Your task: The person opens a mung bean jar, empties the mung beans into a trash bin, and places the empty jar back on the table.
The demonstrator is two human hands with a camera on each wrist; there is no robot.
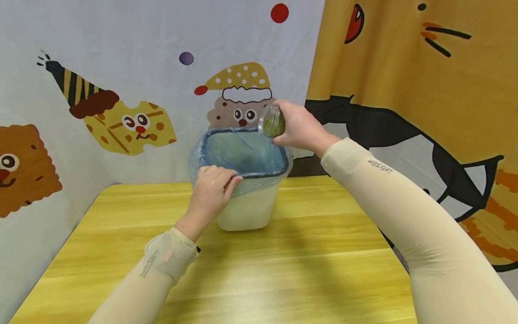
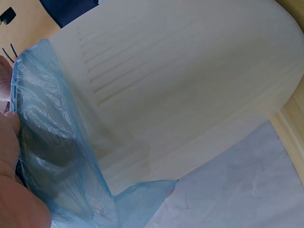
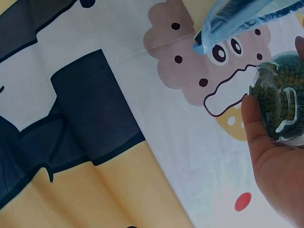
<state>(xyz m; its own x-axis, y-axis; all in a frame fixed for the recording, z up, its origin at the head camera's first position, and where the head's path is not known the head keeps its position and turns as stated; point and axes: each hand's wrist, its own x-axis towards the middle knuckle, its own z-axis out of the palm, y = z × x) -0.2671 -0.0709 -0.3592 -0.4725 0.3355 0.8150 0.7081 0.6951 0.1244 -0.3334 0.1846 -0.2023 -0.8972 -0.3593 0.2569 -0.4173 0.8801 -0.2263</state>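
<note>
Right hand clamped on tilted jar of green beans, toward one o'clock of bin. Left hand clamped on bagged rim, seven o'clock. Bin on counter.

Clear jar of green granules in the right hand, blue plastic nearby, cartoon cloth behind.

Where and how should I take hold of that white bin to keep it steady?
Probably by the near rim of the bin, coming from your own side, fingers over the edge, as your left hand does near the left corner. The open top gives an edge to grip, the walls look narrower toward the base, and the blue liner folds over the rim, so one grip should secure both.
</note>
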